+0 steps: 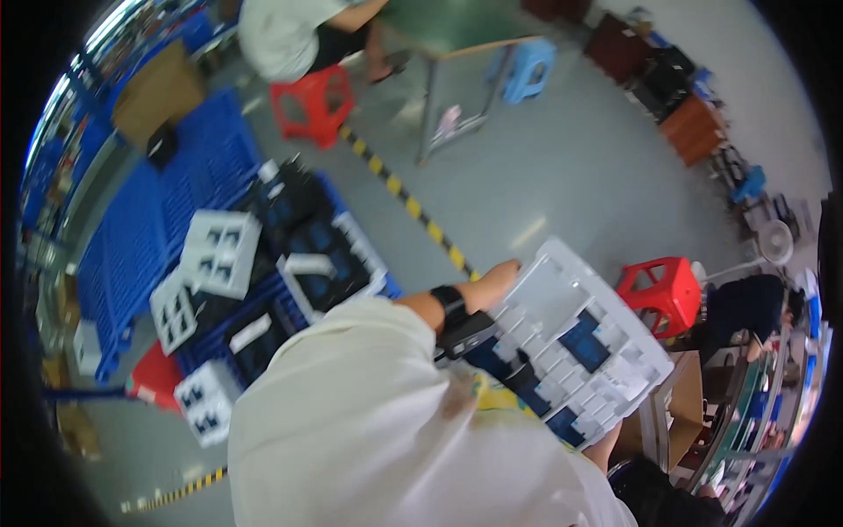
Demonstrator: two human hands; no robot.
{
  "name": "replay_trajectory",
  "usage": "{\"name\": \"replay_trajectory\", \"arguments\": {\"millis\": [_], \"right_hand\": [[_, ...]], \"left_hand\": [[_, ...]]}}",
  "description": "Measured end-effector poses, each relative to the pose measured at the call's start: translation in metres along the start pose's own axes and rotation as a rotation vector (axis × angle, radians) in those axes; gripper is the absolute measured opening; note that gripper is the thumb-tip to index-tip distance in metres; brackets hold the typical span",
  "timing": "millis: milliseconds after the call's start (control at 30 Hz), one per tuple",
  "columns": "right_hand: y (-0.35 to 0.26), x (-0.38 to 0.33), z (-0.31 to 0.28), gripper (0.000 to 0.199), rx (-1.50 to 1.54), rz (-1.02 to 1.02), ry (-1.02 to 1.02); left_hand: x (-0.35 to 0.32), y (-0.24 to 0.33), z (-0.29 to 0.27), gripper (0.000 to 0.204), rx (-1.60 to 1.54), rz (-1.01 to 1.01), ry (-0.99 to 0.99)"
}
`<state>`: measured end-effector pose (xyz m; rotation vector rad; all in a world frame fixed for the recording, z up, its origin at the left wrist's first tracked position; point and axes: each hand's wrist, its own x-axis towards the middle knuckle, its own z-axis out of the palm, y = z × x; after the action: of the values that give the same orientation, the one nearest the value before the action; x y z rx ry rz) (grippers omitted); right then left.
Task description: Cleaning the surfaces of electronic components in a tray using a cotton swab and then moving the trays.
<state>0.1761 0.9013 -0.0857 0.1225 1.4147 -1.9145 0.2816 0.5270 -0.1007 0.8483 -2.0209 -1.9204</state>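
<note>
A white foam tray [628, 356] with moulded compartments is held up at a tilt in front of me. Several dark blue, flat pieces [584, 341] sit in its recesses. My left hand [499, 284], below a black wristband, grips the tray's upper left edge, its fingertips partly hidden. Little shows of my right hand [603, 446], which supports the lower edge; its fingers are behind the tray. A black box-shaped thing [467, 336] lies between my left wrist and the tray.
At left, blue plastic pallets [167, 198] carry white foam pieces [221, 252] and black trays [329, 259]. A red stool [660, 294] and an open cardboard box [680, 413] stand right. A person [294, 35] sits by a green table [457, 26]; another person [742, 307] bends at right.
</note>
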Motion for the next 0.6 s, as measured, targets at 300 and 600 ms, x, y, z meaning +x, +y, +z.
{"name": "replay_trajectory", "arguments": {"millis": [300, 600], "right_hand": [[-0.052, 0.101, 0.068, 0.038, 0.086, -0.257, 0.061], [-0.137, 0.254, 0.136, 0.038, 0.022, -0.247, 0.042]], "left_hand": [[0.167, 0.123, -0.024, 0.032, 0.166, 0.143, -0.246], [0.351, 0.124, -0.033, 0.032, -0.119, -0.016, -0.210]]}}
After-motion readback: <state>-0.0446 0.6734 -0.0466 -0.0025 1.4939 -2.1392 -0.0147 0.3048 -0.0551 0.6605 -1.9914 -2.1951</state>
